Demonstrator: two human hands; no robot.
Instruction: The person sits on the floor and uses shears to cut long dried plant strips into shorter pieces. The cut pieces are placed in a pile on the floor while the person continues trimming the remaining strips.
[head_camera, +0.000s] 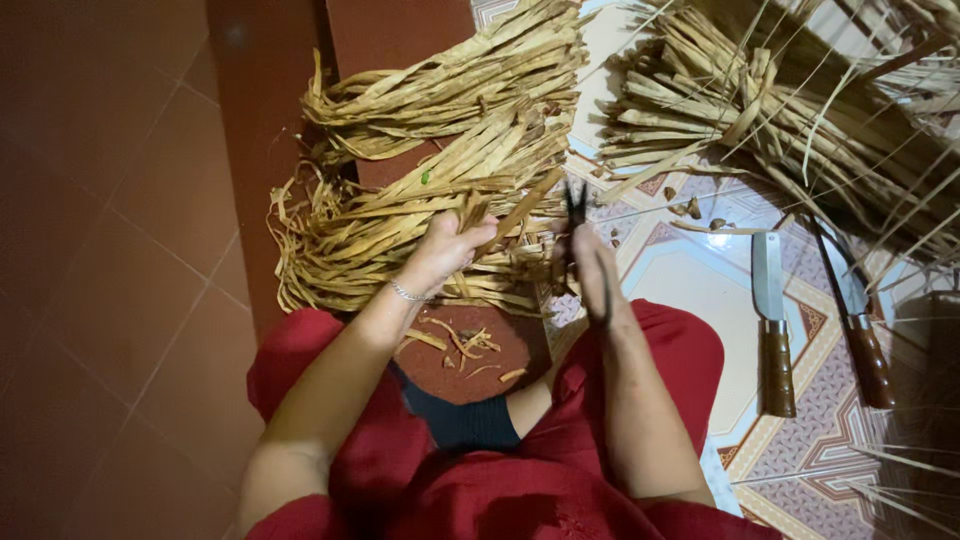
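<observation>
Scissors (577, 215) in our right hand (592, 265), grip closed on the handles, meet a dried leaf strip (520, 212) pinched by our left hand (447, 250) above our lap; trimming looks underway. Knives (772, 330) lie on the floor.

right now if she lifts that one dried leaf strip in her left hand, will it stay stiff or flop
Probably fairly stiff: the strip juts straight from the left hand without sagging. Likely light, since thin flat strips in the pile curl at their ends. Possibly brittle: small snipped bits lie below, near the scissors in the right hand.
</observation>
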